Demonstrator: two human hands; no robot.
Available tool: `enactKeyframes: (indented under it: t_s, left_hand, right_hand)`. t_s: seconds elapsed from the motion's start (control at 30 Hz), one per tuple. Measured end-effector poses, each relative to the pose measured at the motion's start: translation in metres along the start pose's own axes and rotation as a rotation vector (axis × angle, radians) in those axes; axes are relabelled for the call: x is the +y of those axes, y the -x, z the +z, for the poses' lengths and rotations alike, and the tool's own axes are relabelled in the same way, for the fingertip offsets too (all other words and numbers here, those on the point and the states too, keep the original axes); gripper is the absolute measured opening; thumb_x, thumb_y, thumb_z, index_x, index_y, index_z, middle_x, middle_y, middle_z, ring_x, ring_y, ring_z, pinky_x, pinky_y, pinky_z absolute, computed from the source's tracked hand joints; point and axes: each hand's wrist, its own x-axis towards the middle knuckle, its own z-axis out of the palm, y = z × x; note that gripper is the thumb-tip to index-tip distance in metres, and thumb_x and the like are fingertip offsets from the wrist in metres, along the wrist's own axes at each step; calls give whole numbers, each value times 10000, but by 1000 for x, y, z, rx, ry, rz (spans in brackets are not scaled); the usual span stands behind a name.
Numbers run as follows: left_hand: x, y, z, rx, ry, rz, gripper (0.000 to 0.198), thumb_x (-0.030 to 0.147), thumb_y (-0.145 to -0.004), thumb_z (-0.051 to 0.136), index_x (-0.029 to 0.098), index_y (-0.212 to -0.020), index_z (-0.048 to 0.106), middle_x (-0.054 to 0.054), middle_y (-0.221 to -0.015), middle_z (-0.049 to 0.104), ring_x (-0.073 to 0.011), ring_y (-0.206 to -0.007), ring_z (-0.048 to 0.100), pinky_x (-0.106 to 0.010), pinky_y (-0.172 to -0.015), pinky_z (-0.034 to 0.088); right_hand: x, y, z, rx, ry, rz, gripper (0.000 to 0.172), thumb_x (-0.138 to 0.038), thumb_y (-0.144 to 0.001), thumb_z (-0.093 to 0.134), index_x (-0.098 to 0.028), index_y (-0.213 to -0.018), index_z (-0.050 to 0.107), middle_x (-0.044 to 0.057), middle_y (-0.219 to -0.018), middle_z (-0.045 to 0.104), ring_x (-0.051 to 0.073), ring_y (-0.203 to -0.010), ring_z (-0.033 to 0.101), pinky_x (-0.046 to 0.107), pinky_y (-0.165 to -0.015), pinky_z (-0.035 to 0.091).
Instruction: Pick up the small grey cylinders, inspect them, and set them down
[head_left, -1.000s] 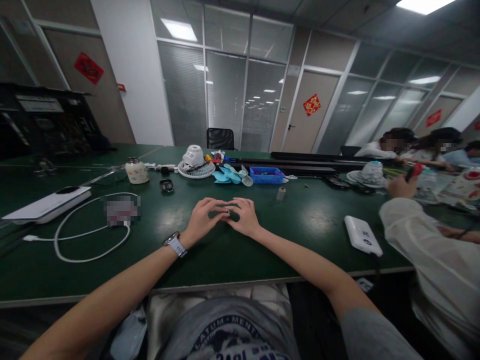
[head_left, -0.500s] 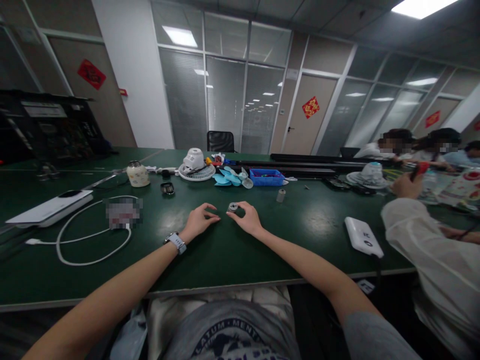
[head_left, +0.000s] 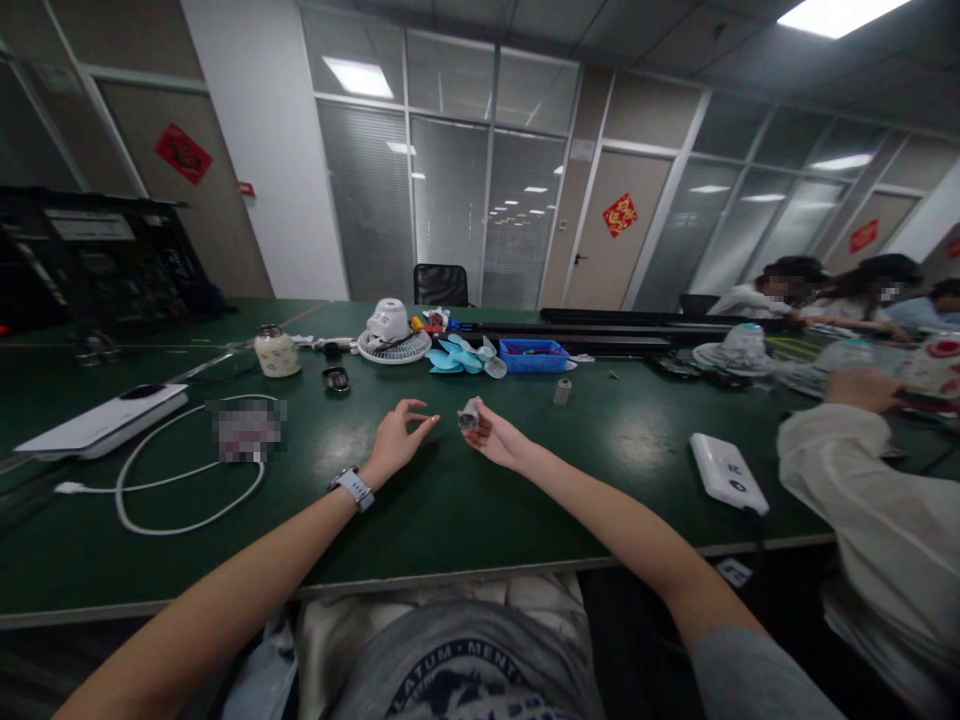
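My right hand [head_left: 496, 438] holds a small grey metal motor part [head_left: 469, 414] between thumb and fingers, just above the table. The part is tilted, and my fingers cover some of it. To its left, my left hand [head_left: 401, 437], with a watch on the wrist, is empty; its thumb and fingers are apart and do not touch the part. A separate small metal cylinder [head_left: 562, 391] stands upright on the green table [head_left: 450, 520], beyond my right hand.
Behind my hands lie light-blue fan blades [head_left: 457, 355], a blue tray [head_left: 534, 354] and a white fan body [head_left: 388, 335]. A jar [head_left: 276, 352] and white cable [head_left: 139, 525] are at left. A white power bank [head_left: 727, 472] lies at right, beside a co-worker's sleeve [head_left: 840, 450].
My right hand has turned and tipped the motor part, so its side shows instead of its round face. My left fingers have shifted slightly. The co-worker's arm at right has moved.
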Motion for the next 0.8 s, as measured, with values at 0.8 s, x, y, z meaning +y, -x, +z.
enactKeyframes:
  t_s: [0.8]
  left_hand:
    - [-8, -2, 7, -17, 36, -19, 367, 461, -851, 495, 191, -1097, 535, -76, -893, 708, -205, -809, 668, -325, -733, 504]
  right_hand:
    - [-7, 1, -14, -312, 28, 236, 568, -499, -973, 163, -118, -865, 570, -97, -347, 279, 81, -295, 185, 201, -386, 228]
